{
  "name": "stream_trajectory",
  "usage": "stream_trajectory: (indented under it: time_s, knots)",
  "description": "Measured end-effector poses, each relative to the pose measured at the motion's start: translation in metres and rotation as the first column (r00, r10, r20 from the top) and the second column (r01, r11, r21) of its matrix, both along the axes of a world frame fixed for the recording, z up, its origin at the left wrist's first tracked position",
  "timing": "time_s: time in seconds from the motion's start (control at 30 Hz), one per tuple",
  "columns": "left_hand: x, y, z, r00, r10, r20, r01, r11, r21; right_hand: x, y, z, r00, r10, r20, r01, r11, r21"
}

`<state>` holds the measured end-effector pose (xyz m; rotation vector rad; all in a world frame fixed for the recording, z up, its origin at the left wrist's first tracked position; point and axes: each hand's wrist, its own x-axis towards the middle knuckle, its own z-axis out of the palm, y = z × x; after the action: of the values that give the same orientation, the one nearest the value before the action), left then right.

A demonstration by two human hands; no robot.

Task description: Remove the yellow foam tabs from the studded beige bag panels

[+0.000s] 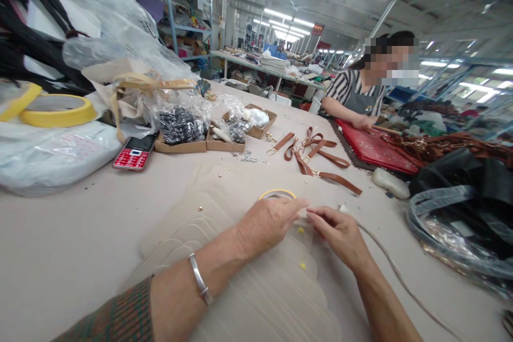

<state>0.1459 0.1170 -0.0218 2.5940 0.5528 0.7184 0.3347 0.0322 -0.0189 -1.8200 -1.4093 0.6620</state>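
Beige sheets (240, 288) with rounded edges lie fanned out in overlapping layers under my hands. My left hand (268, 224) has its fingers pressed together, pointing right; whatever is between the tips is too small to name. Facing it, my right hand (339, 235) is closed in a pinch, its fingertips almost touching the left ones. Behind my left hand shows part of a yellow-rimmed tape roll (278, 191). Small yellow marks (302, 265) and gold studs (200, 208) dot the sheets. A thin cord (385, 254) runs past my right hand.
Brown straps (339, 181) with gold clasps lie ahead. Cardboard boxes (226, 145) of bagged hardware, a red phone (135, 152) and yellow tape rolls (58, 110) are left. A co-worker's hand (363, 122) rests on red material (372, 147); black bags (460, 187) lie right.
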Motion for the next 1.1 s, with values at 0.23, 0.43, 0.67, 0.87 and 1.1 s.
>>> stream_trajectory:
  time_s: [0.23,0.43,0.67,0.87,1.1]
  knots:
    - [0.000,-0.004,0.002,0.999,-0.024,0.025,0.025,0.999,-0.045,-0.019,0.002,0.007,0.968,0.125,0.216,-0.193,0.924,0.331]
    - [0.000,-0.004,0.003,1.000,-0.019,0.009,0.020,0.996,-0.087,-0.029,0.001,0.004,0.910,0.059,0.410,-0.226,0.900,0.372]
    - [0.003,0.002,0.000,1.000,-0.004,-0.019,0.004,0.999,-0.035,-0.035,-0.002,0.001,0.888,-0.064,0.456,-0.163,0.883,0.440]
    - [0.008,-0.004,0.008,0.997,0.073,-0.019,-0.072,0.996,0.052,-0.039,0.006,0.008,0.981,-0.167,-0.100,0.183,0.966,0.183]
    - [0.011,-0.005,0.004,0.984,0.138,-0.116,-0.128,0.987,0.094,0.013,0.016,-0.006,0.850,-0.345,-0.398,0.375,0.927,-0.001]
